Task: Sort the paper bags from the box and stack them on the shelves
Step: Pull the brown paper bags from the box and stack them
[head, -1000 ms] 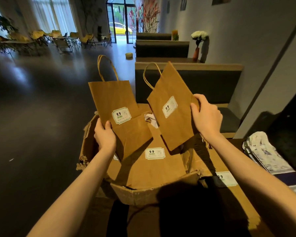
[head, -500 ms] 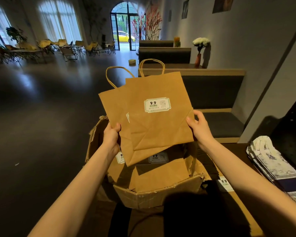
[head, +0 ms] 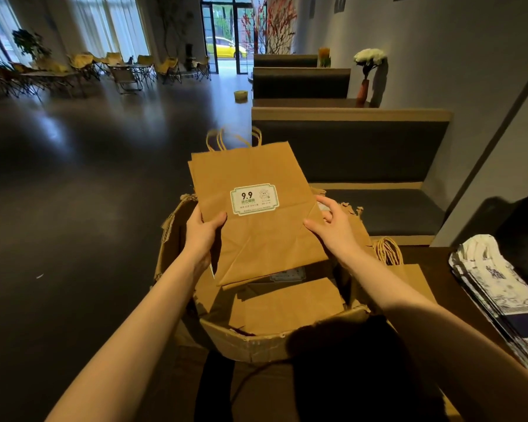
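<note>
Paper bags [head: 256, 208] held flat above box [head: 256, 339], long axis upright, handles up. Left hand [head: 203, 231] pinches left edge; right hand [head: 333, 231] fingers spread, touching right edge.

The held paper bags [head: 256, 214] cover most of the box [head: 256, 339] interior. Their small label print is unreadable. The printed stack [head: 500, 287] runs off the right edge.

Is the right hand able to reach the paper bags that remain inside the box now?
Probably not directly. The held bags, gripped by the left hand, hang over the box and cover most of the remaining bags. The right hand touches their edge and would need to go around.
</note>
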Demonstrator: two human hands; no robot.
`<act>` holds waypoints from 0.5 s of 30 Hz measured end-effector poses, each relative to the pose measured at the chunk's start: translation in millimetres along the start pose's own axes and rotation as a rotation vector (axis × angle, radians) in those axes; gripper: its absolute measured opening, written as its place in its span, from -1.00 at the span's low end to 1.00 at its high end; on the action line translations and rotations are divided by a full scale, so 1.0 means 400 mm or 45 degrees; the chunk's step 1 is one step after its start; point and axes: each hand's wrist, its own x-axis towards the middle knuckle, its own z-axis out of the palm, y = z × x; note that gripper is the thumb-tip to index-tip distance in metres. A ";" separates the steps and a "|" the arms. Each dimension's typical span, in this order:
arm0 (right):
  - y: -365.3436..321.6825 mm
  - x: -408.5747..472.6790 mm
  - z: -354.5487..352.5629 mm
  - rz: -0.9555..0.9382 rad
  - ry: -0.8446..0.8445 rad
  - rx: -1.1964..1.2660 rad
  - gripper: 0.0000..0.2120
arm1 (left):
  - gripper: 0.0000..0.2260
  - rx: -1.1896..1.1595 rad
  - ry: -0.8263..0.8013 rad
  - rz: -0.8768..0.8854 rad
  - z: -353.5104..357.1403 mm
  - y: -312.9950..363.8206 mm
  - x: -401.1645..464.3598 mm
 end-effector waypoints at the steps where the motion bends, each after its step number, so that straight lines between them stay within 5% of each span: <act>1: 0.007 0.007 0.002 0.013 -0.022 -0.049 -0.50 | -0.61 0.018 0.012 0.023 -0.005 -0.007 -0.001; 7: 0.072 0.050 -0.004 0.177 -0.183 -0.269 -0.62 | -0.68 0.243 0.146 0.326 -0.007 -0.027 -0.003; 15: 0.218 0.122 -0.024 0.470 -0.159 -0.664 -0.65 | -0.63 0.522 0.329 0.436 -0.035 -0.092 0.024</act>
